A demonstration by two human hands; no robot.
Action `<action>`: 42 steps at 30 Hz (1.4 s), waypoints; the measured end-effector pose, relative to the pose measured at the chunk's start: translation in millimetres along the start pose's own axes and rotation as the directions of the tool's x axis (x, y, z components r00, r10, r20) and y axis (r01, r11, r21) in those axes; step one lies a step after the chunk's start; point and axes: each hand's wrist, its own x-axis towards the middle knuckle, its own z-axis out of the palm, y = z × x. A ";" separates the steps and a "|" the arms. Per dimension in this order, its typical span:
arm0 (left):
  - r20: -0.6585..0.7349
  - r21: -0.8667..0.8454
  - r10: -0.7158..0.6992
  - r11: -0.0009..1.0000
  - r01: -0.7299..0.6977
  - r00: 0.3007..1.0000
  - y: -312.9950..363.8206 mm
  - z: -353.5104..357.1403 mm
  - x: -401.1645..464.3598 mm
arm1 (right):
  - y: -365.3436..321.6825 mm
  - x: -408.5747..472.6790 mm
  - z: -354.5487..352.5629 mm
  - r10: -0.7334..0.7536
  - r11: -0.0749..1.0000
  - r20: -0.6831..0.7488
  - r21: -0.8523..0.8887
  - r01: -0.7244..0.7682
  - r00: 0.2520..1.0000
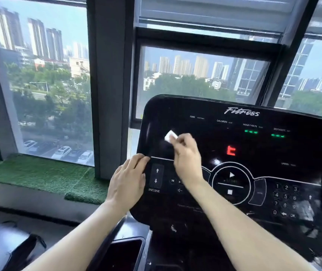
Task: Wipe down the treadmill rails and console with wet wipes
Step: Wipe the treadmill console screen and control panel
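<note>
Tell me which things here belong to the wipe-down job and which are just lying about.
Part of the job:
- console
- wet wipe, pinched in the right hand
- left hand, resting on the console's left edge

Just lying about:
- green turf on the window ledge
- dark tray below the console

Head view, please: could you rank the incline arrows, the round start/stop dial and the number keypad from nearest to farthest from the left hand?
From the left hand, at the console's left edge:
1. Incline arrows, just right of its fingertips.
2. Start/stop dial, at the console's middle.
3. Number keypad, far right.
</note>
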 end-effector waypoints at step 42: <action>0.205 -0.045 -0.081 0.995 0.092 0.975 9.3 0.1 -69.6 | -17.7 -68.8 6.3 -0.213 0.969 0.386 -0.034 0.245 0.898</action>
